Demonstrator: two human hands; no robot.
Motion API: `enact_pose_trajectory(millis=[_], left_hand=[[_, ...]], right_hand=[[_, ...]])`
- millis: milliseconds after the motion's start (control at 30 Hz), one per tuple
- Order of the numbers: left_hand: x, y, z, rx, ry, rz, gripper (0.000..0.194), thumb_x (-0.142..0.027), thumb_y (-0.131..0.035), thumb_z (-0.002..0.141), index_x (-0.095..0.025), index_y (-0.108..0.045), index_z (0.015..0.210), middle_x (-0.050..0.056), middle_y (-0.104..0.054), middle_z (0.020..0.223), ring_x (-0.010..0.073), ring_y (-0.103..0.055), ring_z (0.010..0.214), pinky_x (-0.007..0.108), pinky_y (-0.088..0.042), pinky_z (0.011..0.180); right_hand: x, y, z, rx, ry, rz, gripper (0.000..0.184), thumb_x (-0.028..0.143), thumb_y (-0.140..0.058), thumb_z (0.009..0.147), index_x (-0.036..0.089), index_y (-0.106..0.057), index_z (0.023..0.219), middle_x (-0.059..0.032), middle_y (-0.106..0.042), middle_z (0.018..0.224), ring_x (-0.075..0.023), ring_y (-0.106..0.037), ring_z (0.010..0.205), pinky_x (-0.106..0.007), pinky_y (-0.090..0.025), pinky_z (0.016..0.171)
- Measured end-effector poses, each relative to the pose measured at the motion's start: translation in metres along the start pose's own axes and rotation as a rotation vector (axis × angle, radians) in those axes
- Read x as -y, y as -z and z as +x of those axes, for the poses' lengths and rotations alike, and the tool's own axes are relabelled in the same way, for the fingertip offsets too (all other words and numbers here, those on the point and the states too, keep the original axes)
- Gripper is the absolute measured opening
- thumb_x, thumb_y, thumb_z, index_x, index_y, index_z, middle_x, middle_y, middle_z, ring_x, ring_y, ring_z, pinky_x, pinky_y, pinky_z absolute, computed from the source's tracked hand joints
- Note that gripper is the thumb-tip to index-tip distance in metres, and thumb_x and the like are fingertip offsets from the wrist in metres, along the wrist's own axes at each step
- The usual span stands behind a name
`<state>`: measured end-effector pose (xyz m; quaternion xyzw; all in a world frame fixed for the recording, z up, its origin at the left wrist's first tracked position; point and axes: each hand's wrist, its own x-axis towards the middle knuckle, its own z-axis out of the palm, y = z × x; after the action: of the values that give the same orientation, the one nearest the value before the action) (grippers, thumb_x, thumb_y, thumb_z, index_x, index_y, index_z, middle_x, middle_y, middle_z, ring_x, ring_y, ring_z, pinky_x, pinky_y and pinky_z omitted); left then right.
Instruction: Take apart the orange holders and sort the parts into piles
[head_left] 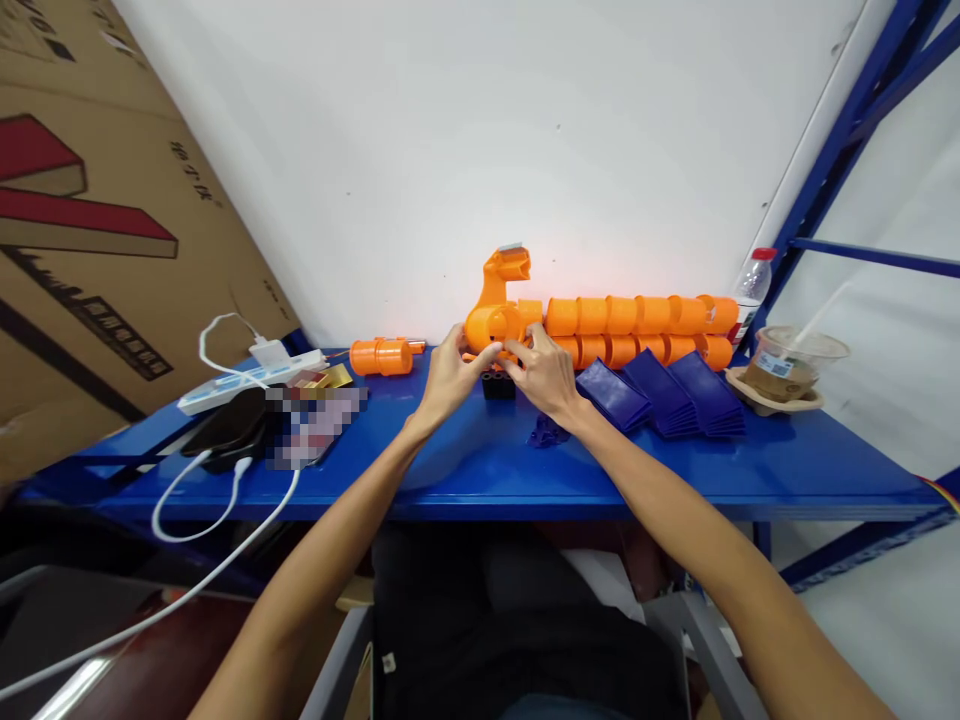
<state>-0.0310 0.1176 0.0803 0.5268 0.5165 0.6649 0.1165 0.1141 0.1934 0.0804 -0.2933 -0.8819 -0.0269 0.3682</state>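
An orange plastic piece with an upright, hooked neck is held near the middle of the blue tabletop, toward the white wall behind. Its rounded lower part is flanked by both hands: its left side is gripped by the left hand, whose fingers are closed on it, and its right side by the right hand, also clamped on it with bent fingers. The two thumbs are brought close together at the front; whether anything small is pinched there cannot be told. A black block is seen just below the piece, partly hidden by the hands. To the right, orange cylinders are laid in two rows, one above the other, and in front of them flat blue plates are fanned in three stacks. Small dark blue parts are scattered below the right wrist. A separate orange cylinder is placed left of the hands, and a white power strip farther left. At the right end, a plastic cup is set in a cardboard holder, near a red-capped bottle.
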Motion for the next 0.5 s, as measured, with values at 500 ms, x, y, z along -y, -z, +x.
enact_pose_trajectory(millis=[500], left_hand=[[-0.011, 0.121, 0.032, -0.109, 0.093, 0.832, 0.049, -0.034, -0.086, 0.073, -0.02, -0.072, 0.118, 0.011, -0.074, 0.088, 0.0406, -0.071, 0.109, 0.043, -0.05, 0.098]], right_hand=[[-0.002, 0.011, 0.003, -0.157, 0.038, 0.195, 0.032, 0.036, -0.051, 0.108, 0.022, -0.071, 0.129, -0.0126, -0.064, 0.126, -0.0237, -0.067, 0.1, -0.036, -0.057, 0.085]])
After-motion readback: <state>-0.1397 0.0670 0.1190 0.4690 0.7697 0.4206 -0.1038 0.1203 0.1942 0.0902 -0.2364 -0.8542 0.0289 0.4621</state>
